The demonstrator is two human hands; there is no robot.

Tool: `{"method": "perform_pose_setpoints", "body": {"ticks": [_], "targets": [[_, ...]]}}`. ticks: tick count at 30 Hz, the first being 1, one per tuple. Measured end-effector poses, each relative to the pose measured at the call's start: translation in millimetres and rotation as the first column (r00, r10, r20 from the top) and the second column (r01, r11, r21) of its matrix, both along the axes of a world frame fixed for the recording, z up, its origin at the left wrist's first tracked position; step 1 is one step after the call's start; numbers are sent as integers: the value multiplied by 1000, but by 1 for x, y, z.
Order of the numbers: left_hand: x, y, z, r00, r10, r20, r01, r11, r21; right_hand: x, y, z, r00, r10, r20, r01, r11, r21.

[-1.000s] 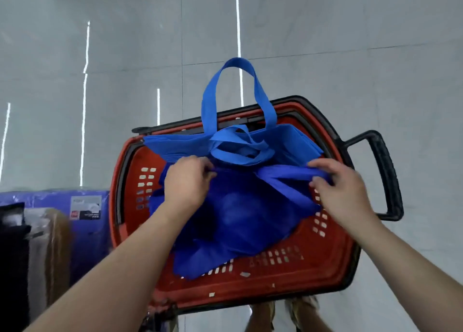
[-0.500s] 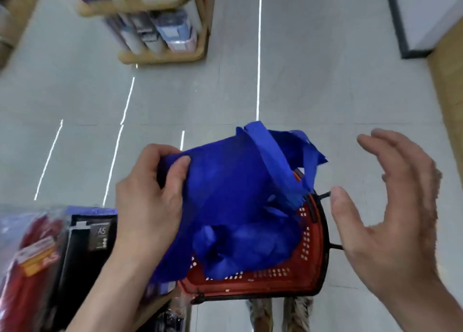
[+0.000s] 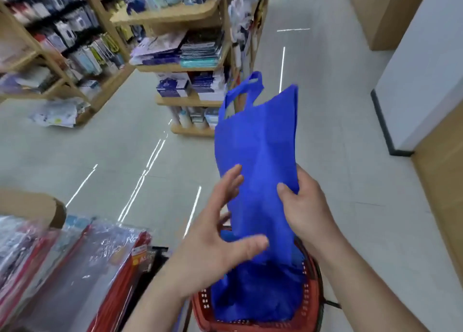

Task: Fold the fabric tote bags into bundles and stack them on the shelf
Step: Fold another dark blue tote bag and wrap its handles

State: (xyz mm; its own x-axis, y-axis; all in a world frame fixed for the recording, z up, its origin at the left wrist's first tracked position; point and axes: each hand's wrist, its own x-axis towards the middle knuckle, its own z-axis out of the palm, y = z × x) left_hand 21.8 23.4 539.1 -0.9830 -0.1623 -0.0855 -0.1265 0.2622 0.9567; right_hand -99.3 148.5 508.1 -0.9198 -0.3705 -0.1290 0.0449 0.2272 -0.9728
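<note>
A blue fabric tote bag (image 3: pixel 258 151) stands upright in front of me, handles at the top. My right hand (image 3: pixel 304 206) pinches its right edge between thumb and fingers. My left hand (image 3: pixel 223 234) is spread open against the bag's lower left face, thumb across the front, without gripping it. Below, more blue tote fabric (image 3: pixel 255 291) lies crumpled in a red plastic shopping basket (image 3: pixel 312 296) on the floor.
Wooden shelves (image 3: pixel 180 14) full of packaged goods stand ahead and to the left. A nearer shelf with plastic-wrapped red packs (image 3: pixel 82 269) is at my lower left. A white wall and brown boxes line the right side. Pale tiled floor runs between.
The bag has risen out of the basket and now hangs flat and upright. My right hand, open before, has closed on its edge; my left hand has let go. My view tilted up.
</note>
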Motion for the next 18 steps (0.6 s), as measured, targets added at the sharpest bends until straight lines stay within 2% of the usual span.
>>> {"method": "perform_pose_setpoints", "body": {"ticks": [1,2,3,4,5,6,8,10,11,12,13,15,16,17,18], "targets": [[11,10,-1,993,-79,86,91,985,-144,-4,-2,12,999,-8,39,10,999,-48],[18,20,-5,986,-90,138,132,931,-339,-7,-5,23,996,-7,88,14,996,-86],[22,30,-8,990,-51,128,115,819,-562,-9,-6,33,991,0,135,16,993,-116],[22,36,-14,999,14,34,15,687,-726,-9,-7,40,984,7,178,19,989,-143],[22,38,-16,991,100,-86,-129,603,-787,-9,-8,46,977,24,210,14,984,-177],[20,38,-14,956,221,-195,-289,565,-773,-7,-7,50,969,52,240,2,976,-218],[16,31,-1,844,449,-293,-519,547,-657,1,-2,60,943,158,294,-47,935,-351],[18,24,11,775,571,-272,-619,598,-508,9,4,70,889,311,335,-118,865,-488],[20,21,19,729,625,-281,-677,593,-437,12,8,74,861,390,326,-197,847,-494],[22,20,28,671,687,-280,-740,592,-320,15,14,77,834,476,278,-333,837,-434],[25,21,36,606,756,-248,-795,587,-154,19,19,82,799,570,192,-505,809,-301],[34,30,51,500,856,-131,-827,517,220,31,28,83,686,727,19,-726,683,84],[39,37,56,462,883,-82,-823,462,331,37,31,79,639,769,-30,-738,623,258],[46,43,60,425,904,-51,-827,410,385,42,33,75,614,788,-45,-730,589,347],[54,51,65,391,920,-28,-834,367,412,47,34,70,615,787,-49,-724,588,360]]}}
